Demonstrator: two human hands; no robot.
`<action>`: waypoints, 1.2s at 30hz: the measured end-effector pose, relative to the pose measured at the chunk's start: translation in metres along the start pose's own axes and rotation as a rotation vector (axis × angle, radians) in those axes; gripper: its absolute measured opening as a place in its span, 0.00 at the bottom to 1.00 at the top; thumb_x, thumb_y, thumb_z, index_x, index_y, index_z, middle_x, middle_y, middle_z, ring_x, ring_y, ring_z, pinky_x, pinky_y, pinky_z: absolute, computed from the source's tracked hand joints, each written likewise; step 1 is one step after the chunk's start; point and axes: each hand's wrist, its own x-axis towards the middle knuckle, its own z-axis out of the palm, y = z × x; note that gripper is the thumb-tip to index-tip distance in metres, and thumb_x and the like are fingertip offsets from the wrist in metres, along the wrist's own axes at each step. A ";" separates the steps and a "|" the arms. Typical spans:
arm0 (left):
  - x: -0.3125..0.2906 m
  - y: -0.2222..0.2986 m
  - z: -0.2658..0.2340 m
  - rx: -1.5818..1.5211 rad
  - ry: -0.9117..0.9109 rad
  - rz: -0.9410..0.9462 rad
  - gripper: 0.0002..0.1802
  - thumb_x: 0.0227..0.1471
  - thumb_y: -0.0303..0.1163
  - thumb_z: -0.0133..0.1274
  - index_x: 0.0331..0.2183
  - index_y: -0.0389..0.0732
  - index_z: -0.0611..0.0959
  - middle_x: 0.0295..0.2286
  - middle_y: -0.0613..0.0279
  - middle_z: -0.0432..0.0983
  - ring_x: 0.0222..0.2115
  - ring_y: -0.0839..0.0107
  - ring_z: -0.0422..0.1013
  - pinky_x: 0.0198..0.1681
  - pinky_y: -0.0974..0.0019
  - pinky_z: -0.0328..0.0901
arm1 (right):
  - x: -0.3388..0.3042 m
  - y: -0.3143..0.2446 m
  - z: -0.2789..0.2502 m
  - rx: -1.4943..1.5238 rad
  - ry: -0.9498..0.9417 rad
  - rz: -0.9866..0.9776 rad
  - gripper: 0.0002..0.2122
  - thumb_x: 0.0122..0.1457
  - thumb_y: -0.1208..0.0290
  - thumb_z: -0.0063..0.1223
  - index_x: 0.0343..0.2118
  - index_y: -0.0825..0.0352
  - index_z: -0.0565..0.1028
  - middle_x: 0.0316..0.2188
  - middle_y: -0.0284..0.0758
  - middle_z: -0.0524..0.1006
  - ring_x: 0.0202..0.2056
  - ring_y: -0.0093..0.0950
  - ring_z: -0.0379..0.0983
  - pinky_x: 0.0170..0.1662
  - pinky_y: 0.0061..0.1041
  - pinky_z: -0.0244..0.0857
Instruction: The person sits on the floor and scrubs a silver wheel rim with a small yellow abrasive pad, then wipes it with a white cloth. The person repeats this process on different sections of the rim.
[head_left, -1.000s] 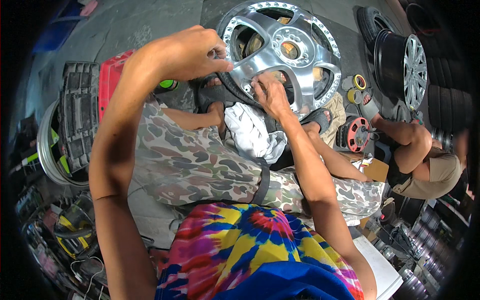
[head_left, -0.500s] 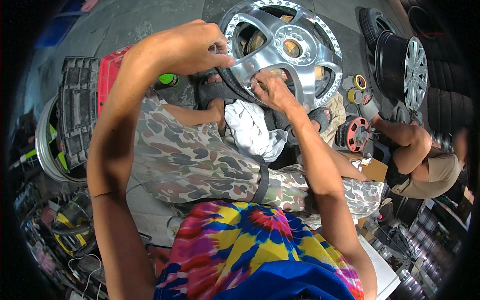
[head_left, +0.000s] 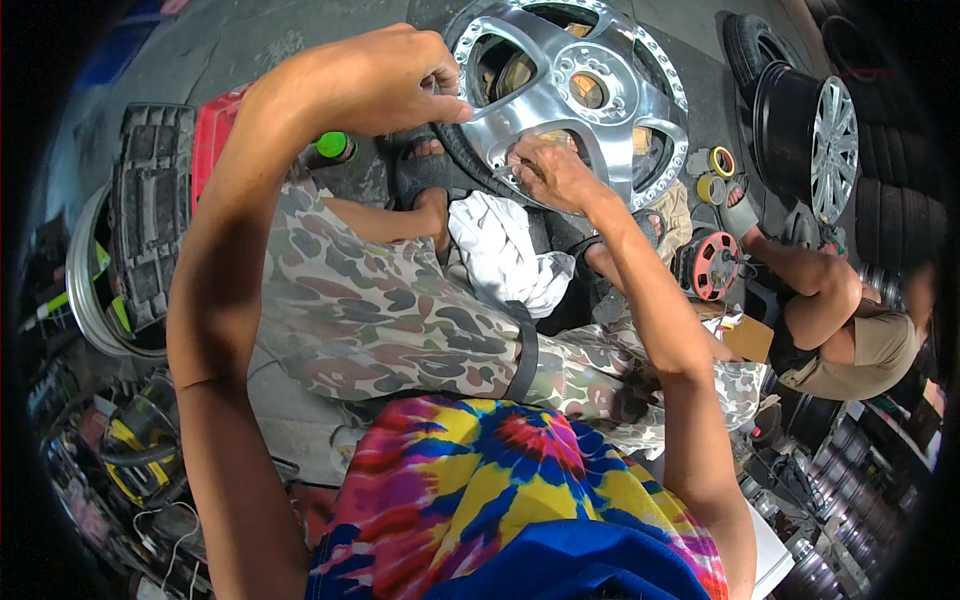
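Observation:
A silver multi-spoke car wheel rim (head_left: 508, 122), ringed with bright bolts, lies face up in front of me. My left hand (head_left: 405, 88) is curled at the rim's left edge, thumb toward a spoke; whatever its fingers hold is hidden behind the hand. At the near edge, my right hand (head_left: 555, 172) pinches down by the outer ring of bolts. Too little shows between these fingertips to name what they grip. A crumpled white cloth (head_left: 505, 250) lies between my feet, just below the rim.
A green-lidded can (head_left: 332, 146) and a red case (head_left: 218, 135) stand to the left, beside a tyre (head_left: 152, 220). On the right are tape rolls (head_left: 711, 188), a red reel (head_left: 715, 266), another wheel (head_left: 832, 150) and a seated person (head_left: 850, 320).
My right hand has tilted slightly, its fingers still at the near edge of the rim. The left hand stays curled at the left edge. The view has shifted a little.

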 end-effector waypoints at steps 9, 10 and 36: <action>-0.003 0.007 -0.006 0.021 -0.033 -0.081 0.22 0.62 0.49 0.61 0.47 0.40 0.88 0.40 0.49 0.82 0.40 0.53 0.78 0.43 0.54 0.72 | 0.003 0.011 -0.009 -0.020 -0.028 -0.085 0.07 0.66 0.72 0.53 0.42 0.69 0.75 0.39 0.44 0.76 0.46 0.50 0.74 0.50 0.47 0.67; -0.002 0.005 -0.005 0.040 -0.024 -0.067 0.23 0.62 0.49 0.61 0.47 0.40 0.88 0.40 0.49 0.82 0.42 0.53 0.77 0.44 0.54 0.72 | 0.005 0.009 -0.007 -0.031 -0.035 -0.091 0.06 0.66 0.72 0.53 0.42 0.69 0.75 0.39 0.44 0.76 0.45 0.50 0.74 0.49 0.47 0.67; 0.000 -0.007 0.000 -0.034 0.048 0.054 0.22 0.63 0.46 0.60 0.44 0.35 0.88 0.37 0.47 0.85 0.39 0.53 0.79 0.45 0.56 0.71 | -0.016 0.025 -0.024 -0.140 -0.184 -0.235 0.03 0.62 0.78 0.54 0.37 0.66 0.74 0.35 0.40 0.76 0.44 0.45 0.75 0.47 0.46 0.66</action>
